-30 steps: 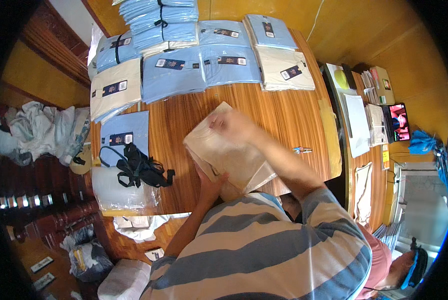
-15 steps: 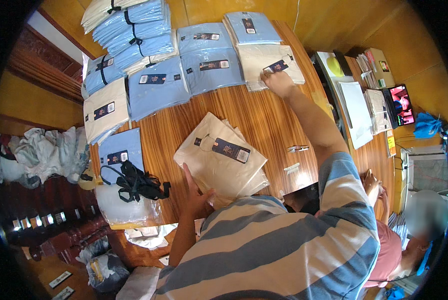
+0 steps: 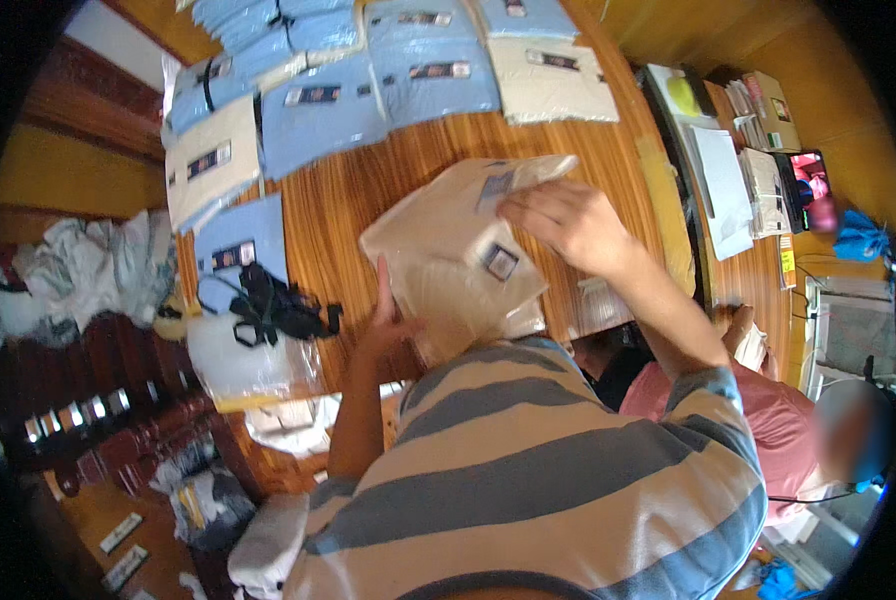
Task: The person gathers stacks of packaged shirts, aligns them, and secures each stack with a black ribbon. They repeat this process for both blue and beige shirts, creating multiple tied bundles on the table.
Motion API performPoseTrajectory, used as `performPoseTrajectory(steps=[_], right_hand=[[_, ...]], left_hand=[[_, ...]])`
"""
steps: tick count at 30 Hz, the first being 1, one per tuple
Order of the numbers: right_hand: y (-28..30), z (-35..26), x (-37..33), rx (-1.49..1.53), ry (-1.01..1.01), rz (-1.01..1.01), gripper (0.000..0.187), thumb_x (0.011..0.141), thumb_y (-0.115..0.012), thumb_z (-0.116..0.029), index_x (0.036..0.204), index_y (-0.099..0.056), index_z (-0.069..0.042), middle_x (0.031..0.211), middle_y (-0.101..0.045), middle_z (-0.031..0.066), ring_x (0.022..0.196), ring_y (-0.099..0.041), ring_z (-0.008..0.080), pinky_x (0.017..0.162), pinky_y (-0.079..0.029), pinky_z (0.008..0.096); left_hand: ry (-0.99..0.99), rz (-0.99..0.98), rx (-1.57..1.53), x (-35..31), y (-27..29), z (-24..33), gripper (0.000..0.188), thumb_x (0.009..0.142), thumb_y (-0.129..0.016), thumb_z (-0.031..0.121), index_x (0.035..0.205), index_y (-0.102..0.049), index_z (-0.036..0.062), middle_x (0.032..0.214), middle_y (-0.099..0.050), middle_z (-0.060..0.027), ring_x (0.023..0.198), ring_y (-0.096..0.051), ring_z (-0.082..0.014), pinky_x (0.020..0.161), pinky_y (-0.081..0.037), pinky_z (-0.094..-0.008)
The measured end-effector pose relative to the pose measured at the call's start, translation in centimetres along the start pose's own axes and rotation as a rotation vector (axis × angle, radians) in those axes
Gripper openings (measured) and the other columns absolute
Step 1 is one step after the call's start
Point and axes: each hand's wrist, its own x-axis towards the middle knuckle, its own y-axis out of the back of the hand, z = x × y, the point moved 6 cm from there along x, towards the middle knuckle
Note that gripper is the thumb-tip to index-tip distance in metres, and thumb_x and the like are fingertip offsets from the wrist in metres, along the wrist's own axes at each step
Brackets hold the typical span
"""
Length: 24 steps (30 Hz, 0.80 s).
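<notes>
A clear-bagged beige folded garment [image 3: 438, 220] with a dark tag is raised and tilted over the middle of the wooden table. Closed fingers of my right hand [image 3: 573, 228] pinch its far right part, near the tag. Beneath it shows another beige packet [image 3: 468, 305] with a small dark label. Along the left edge of these packets lies my left hand [image 3: 386, 325], its index finger stretched up and its thumb apart. The packets' near edge meets my striped shirt.
Bagged blue garments [image 3: 323, 110] and a beige packet [image 3: 558, 80] line the table's far side. A tangle of black straps [image 3: 268, 310] sits at left, above clear plastic bags [image 3: 248, 360]. At right are papers [image 3: 718, 190], a lit screen [image 3: 810, 185] and another person [image 3: 728, 420].
My right hand has come back from the far right beige packet to the middle pile. There, the top packet has risen and tilted. My left hand stays beside it. The view has shifted.
</notes>
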Motion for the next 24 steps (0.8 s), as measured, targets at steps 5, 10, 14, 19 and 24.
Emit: performPoseTrajectory(steps=[5,10,14,19,24], right_hand=[[-5.8,-4.7,-8.3,0.379,-0.289,-0.193,0.030,0.089,-0.072,-0.016,0.114,-0.070,-0.001,0.125,-0.069,0.0163,0.122,-0.064,0.0343,0.102,-0.052,0.0410],[-13.1,-3.1,-15.9,0.851,-1.238,-0.032,0.065,0.101,-0.069,-0.025,0.149,-0.043,0.009,0.141,-0.057,0.0249,0.129,-0.058,0.0291,0.105,-0.049,0.0376],[-13.2,-4.3,-11.8,0.981,-1.276,0.056,0.078,0.097,-0.073,-0.037,0.149,-0.043,0.012,0.119,-0.070,0.0225,0.103,-0.069,0.0224,0.089,-0.055,0.0329],[-11.3,-6.9,-9.4,0.514,-1.218,-0.258,0.053,0.094,-0.072,-0.046,0.115,-0.071,0.003,0.069,-0.066,0.0210,0.058,-0.065,0.0271,0.059,-0.051,0.0407],[-11.9,-9.9,-11.0,0.661,-1.073,-0.116,0.041,0.096,-0.073,-0.039,0.109,-0.073,0.000,0.080,-0.069,0.0240,0.068,-0.069,0.0330,0.066,-0.053,0.0409]], left_hand=[[0.136,-0.162,-0.769,1.2,3.1,-5.2,0.073,0.108,-0.040,0.056,0.160,-0.030,0.0047,0.147,-0.057,-0.0115,0.136,-0.051,-0.0245,0.114,-0.042,-0.0388],[-0.143,0.072,-0.139,2.4,3.4,-4.7,0.069,0.105,-0.050,0.057,0.143,-0.055,-0.0012,0.138,-0.062,-0.0081,0.127,-0.058,-0.0212,0.112,-0.041,-0.0343],[-0.095,0.073,-0.109,0.9,1.2,-0.8,0.061,0.102,-0.065,0.046,0.139,-0.058,-0.0026,0.133,-0.063,-0.0074,0.123,-0.058,-0.0191,0.108,-0.043,-0.0337],[-0.191,0.243,-0.113,1.6,0.7,-2.2,0.075,0.097,-0.073,0.039,0.149,-0.042,-0.0063,0.133,-0.063,-0.0141,0.123,-0.058,-0.0231,0.108,-0.043,-0.0366],[-0.189,0.462,-0.075,-0.1,1.7,-3.7,0.079,0.096,-0.074,0.034,0.153,-0.034,-0.0036,0.132,-0.062,-0.0166,0.120,-0.060,-0.0255,0.105,-0.046,-0.0378]])
